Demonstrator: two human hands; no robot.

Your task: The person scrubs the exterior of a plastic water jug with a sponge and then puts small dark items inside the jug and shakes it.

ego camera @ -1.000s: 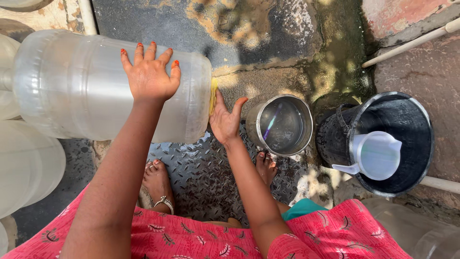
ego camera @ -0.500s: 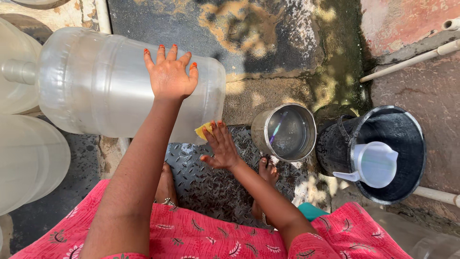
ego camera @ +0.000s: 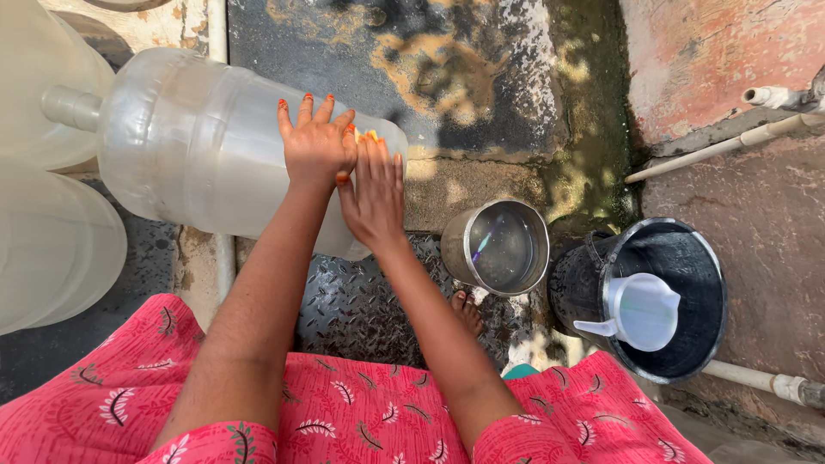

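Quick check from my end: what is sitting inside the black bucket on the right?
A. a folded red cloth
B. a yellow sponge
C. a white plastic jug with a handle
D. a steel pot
C: a white plastic jug with a handle sits inside the black bucket; the steel pot stands apart on the ground to the bucket's left.

My pink dress (ego camera: 344,412) with dark leaf print fills the lower frame; orange-red polish on my nails, bare arms.

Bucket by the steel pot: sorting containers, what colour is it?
Black bucket, seen in the head view.
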